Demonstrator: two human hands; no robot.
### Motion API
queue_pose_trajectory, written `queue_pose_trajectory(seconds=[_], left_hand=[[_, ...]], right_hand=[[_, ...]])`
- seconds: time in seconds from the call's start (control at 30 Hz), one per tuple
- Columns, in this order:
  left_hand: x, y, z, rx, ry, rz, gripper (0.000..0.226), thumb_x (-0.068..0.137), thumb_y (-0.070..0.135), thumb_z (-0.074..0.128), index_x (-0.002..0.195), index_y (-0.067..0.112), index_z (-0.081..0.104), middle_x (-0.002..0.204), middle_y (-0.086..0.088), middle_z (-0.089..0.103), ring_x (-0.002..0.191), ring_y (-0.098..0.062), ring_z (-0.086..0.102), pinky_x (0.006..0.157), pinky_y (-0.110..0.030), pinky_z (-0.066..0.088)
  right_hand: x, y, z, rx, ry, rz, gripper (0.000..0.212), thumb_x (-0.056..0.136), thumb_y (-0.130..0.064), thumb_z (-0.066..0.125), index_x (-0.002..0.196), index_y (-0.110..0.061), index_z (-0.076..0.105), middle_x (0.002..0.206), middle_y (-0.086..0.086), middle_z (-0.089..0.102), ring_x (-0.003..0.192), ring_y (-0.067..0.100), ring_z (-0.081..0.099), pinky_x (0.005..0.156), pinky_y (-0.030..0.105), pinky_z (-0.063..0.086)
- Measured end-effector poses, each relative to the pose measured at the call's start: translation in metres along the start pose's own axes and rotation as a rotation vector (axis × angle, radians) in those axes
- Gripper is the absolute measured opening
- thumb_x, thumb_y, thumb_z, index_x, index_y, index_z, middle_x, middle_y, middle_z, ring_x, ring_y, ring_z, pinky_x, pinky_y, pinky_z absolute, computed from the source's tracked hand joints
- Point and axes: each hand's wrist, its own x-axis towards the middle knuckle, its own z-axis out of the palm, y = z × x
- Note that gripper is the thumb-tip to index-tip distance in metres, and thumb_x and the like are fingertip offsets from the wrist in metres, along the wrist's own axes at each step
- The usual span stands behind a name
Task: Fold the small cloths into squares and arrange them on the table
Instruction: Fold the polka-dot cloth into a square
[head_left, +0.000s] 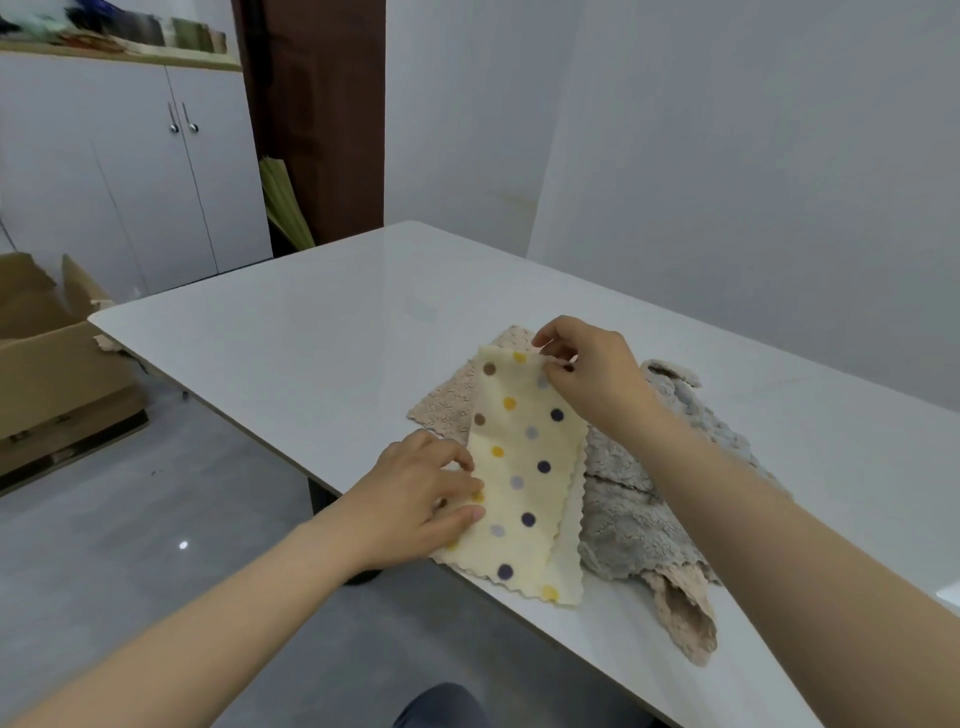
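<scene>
Left grip (423, 491) is apparently pinching the dotted cloth (524, 467) by its side edge; right grip (582, 374) is pinching its far corner. Grey cloth (623, 519) is lying just right of both, on the surface (311, 338).

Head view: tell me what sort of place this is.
Probably a plain workroom or storeroom: a white table by blank walls, a pale two-door cupboard, and an open cardboard box on the floor.
</scene>
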Motion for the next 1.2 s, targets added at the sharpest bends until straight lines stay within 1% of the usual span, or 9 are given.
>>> queue_pose_trajectory(seconds=[0.13,0.27,0.43,0.5,0.6,0.7,0.83,1.0,1.2], left_hand=[[0.006,-0.008,0.004,-0.105,0.028,-0.030,0.066,0.078,0.065,0.023,0.128,0.036,0.056,0.138,0.022,0.045,0.123,-0.009,0.032,0.108,-0.029,0.028],[0.010,-0.012,0.008,-0.173,0.028,-0.048,0.067,0.077,0.063,0.024,0.130,0.034,0.054,0.140,0.021,0.044,0.124,-0.009,0.031,0.109,-0.027,0.026],[0.015,-0.013,0.010,-0.132,-0.006,-0.060,0.069,0.078,0.063,0.020,0.133,0.036,0.051,0.139,0.022,0.043,0.126,-0.007,0.029,0.110,-0.030,0.023],[0.015,-0.012,0.008,-0.220,0.032,-0.071,0.063,0.081,0.060,0.026,0.129,0.033,0.056,0.134,0.021,0.049,0.121,0.002,0.034,0.106,-0.017,0.022],[0.011,-0.011,0.002,-0.427,0.157,-0.139,0.027,0.092,0.025,0.051,0.112,0.024,0.069,0.113,0.017,0.064,0.101,0.021,0.047,0.085,0.002,0.030],[0.001,-0.012,-0.006,-0.607,0.270,-0.355,0.022,0.094,0.021,0.054,0.089,0.023,0.075,0.095,0.012,0.072,0.089,0.007,0.060,0.075,-0.007,0.042],[-0.006,0.001,-0.024,-1.091,0.296,-0.692,0.046,0.093,0.042,0.051,0.077,0.004,0.070,0.080,-0.014,0.075,0.071,-0.023,0.070,0.066,-0.028,0.058],[-0.016,0.012,-0.032,-1.213,0.177,-0.752,0.045,0.082,0.036,0.069,0.099,-0.004,0.062,0.080,-0.017,0.074,0.067,-0.021,0.072,0.060,-0.024,0.059],[-0.025,0.011,-0.028,-1.154,0.165,-0.750,0.030,0.074,0.015,0.079,0.096,0.000,0.065,0.074,-0.010,0.072,0.061,-0.013,0.068,0.059,-0.021,0.058]], right_hand=[[-0.010,0.001,0.000,0.037,-0.001,-0.021,0.027,0.083,-0.002,0.052,0.100,-0.018,0.064,0.091,-0.005,0.066,0.084,0.008,0.061,0.064,0.002,0.042],[-0.022,-0.005,-0.007,0.085,0.026,-0.016,0.025,0.085,-0.003,0.054,0.100,-0.020,0.065,0.090,-0.006,0.066,0.079,-0.006,0.057,0.062,0.001,0.042],[-0.046,-0.015,-0.016,0.115,0.007,-0.054,0.024,0.084,-0.006,0.060,0.098,-0.024,0.064,0.086,-0.016,0.065,0.085,-0.002,0.060,0.070,0.001,0.040],[-0.059,-0.017,-0.015,0.117,-0.018,-0.076,0.023,0.084,-0.007,0.061,0.099,-0.024,0.065,0.087,-0.018,0.065,0.086,-0.001,0.061,0.074,0.007,0.044],[-0.076,-0.020,-0.011,0.113,-0.035,-0.108,0.021,0.085,-0.007,0.062,0.100,-0.022,0.066,0.088,-0.015,0.067,0.084,0.002,0.061,0.075,0.013,0.046],[-0.087,-0.020,-0.006,0.077,-0.045,-0.151,0.019,0.084,-0.010,0.064,0.097,-0.023,0.067,0.086,-0.019,0.065,0.079,-0.003,0.058,0.072,0.009,0.042],[-0.102,-0.021,0.003,0.073,-0.061,-0.184,0.018,0.084,-0.011,0.062,0.097,-0.023,0.067,0.088,-0.018,0.065,0.078,-0.006,0.055,0.072,0.008,0.041],[-0.120,-0.024,0.012,0.057,-0.047,-0.253,0.015,0.083,-0.013,0.062,0.093,-0.022,0.067,0.084,-0.018,0.058,0.078,-0.001,0.053,0.072,0.010,0.041],[-0.136,-0.021,0.024,0.052,-0.078,-0.294,0.014,0.082,-0.012,0.063,0.089,-0.023,0.067,0.085,-0.014,0.061,0.078,0.002,0.057,0.070,0.024,0.052]])
